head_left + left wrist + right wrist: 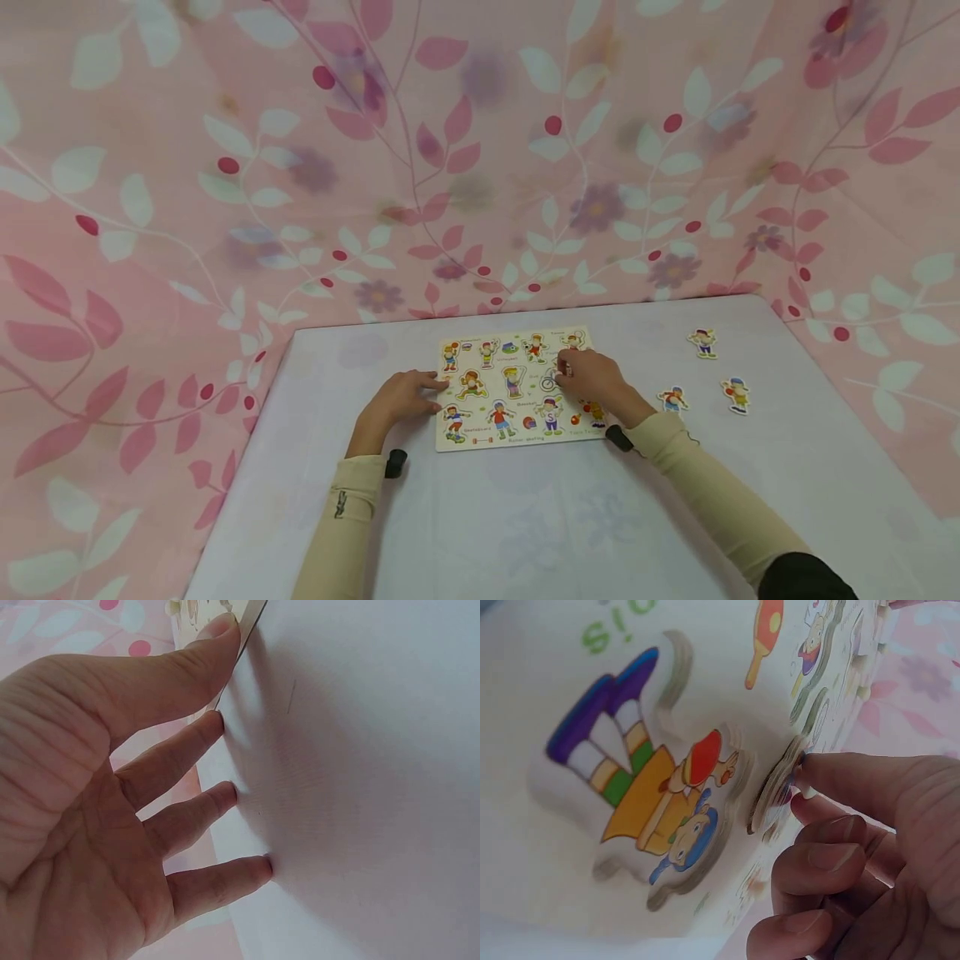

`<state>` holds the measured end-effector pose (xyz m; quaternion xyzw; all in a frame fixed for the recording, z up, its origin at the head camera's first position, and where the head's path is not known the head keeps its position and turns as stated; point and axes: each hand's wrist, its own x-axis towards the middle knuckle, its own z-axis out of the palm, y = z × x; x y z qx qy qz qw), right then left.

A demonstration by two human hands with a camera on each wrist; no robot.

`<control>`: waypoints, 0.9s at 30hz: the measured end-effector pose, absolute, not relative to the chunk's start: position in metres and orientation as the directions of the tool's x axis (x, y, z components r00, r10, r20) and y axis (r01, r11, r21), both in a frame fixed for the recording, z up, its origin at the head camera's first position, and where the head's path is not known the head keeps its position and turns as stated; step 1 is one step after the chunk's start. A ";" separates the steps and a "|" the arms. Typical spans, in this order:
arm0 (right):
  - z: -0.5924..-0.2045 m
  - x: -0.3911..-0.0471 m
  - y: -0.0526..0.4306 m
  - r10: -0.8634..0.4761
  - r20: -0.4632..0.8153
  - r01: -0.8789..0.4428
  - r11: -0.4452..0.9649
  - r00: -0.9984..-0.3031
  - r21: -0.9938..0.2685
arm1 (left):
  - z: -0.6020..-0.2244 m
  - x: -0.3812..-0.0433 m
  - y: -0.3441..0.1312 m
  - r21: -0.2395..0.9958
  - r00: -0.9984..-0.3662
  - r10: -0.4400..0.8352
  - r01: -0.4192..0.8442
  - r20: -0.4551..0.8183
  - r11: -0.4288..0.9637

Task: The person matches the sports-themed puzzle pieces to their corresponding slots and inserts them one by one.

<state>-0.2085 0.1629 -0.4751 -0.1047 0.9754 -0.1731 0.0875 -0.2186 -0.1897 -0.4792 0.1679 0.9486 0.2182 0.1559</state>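
Note:
A cream wooden puzzle board (487, 442) with sports figures lies flat on the table. My left hand (405, 395) is at its left edge; in the left wrist view the thumb (221, 634) rests on the board's edge and the other fingers are spread, tips down by the tabletop. My right hand (596, 379) is over the board's right side. There its thumb and index finger pinch a puzzle piece (776, 787), tilted at the board's surface and mostly hidden by the fingers. Beside it, the table tennis figure (656, 799) shows its cut outline in the right wrist view.
Three loose figure pieces lie right of the board: one at the back (703, 342), one farther right (737, 395), and one beside the right forearm (673, 399). A white cloth (510, 517) covers the table. Pink floral fabric (480, 167) hangs behind it.

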 end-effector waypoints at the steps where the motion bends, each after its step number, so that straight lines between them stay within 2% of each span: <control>1: -0.475 -0.208 0.162 -0.233 -0.135 -0.173 0.919 -0.963 -0.353 | -0.479 -0.218 -0.189 0.464 -0.894 0.389 0.255 -0.221 0.849; 13: -0.481 -0.208 0.164 -0.240 -0.137 -0.171 0.906 -0.961 -0.388 | -0.479 -0.217 -0.187 0.458 -0.890 0.400 0.269 -0.217 0.847; 21: -0.467 -0.202 0.181 -0.259 -0.156 -0.166 0.879 -0.953 -0.447 | -0.477 -0.217 -0.187 0.449 -0.887 0.404 0.274 -0.223 0.851; 27: -0.455 -0.192 0.191 -0.270 -0.147 -0.191 0.895 -0.952 -0.403 | -0.476 -0.218 -0.188 0.452 -0.886 0.406 0.275 -0.223 0.849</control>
